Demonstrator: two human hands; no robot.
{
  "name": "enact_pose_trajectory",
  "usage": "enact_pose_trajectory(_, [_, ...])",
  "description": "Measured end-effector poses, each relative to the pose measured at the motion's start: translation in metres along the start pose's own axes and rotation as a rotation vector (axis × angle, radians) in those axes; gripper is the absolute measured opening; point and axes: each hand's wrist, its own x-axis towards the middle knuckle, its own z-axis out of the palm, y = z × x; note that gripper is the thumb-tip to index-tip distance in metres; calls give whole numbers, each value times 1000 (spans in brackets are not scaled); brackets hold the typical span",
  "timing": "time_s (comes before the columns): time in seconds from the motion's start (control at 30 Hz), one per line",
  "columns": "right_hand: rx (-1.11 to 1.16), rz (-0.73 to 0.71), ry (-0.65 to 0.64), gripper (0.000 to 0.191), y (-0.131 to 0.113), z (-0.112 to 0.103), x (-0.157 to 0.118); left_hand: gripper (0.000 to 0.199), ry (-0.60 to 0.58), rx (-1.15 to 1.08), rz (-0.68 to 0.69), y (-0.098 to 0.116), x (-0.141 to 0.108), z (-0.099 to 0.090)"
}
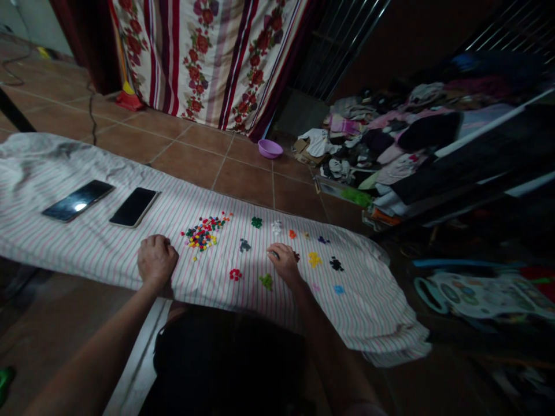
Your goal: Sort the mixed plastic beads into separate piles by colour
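Observation:
My left hand point(156, 258) rests on the striped cloth point(208, 202) with its fingers curled under, so their contents are hidden. Just right of it lies a mixed pile of small coloured pieces point(202, 234). My right hand point(284, 260) is closed over the cloth among small single-colour groups; a small dark spot shows at its fingers, too small to name. Around it are grey pieces point(245, 245), white pieces point(276, 227), lime-green pieces point(266, 281), red pieces point(235, 274) and yellow pieces point(314, 259). Brownish pieces point(297, 257) are partly covered by this hand.
Two phones, a left one point(78, 200) and a right one point(134, 207), lie on the cloth's left part. Dark-green point(256, 222), black point(336, 264) and blue pieces point(339, 289) form further groups. Beyond are a purple basin point(270, 149) and heaped clothes point(390, 133).

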Motion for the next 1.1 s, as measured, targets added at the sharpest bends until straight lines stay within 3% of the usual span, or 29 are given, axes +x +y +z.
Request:
enact_pose_trajectory(0.23, [28,-52,53,18,-1,-2,2,15,1,9,13,-1,2,2])
enact_pose_trajectory(0.33, [50,-68,98,19,-12,-3,10,15,-5,21,15,0,1,1])
enact_pose_trajectory(0.47, [177,-90,11,20,-57,12,30,15,-3,5,20,0,1,0])
enact_pose_trajectory(0.63, [301,-176,-236,21,-133,56,54,12,28,1,23,0,1,3])
enact_pose_trajectory(0.73, [248,-173,-304,21,-160,78,66,10,44,13,33,-2,1,5])
enact_pose_trajectory(0.87, [192,-109,-309,22,-166,90,81,8,54,16,46,-3,1,5])
enact_pose_trajectory(1.1, [134,-108,-354,22,-163,85,91,7,58,17,31,-2,1,5])
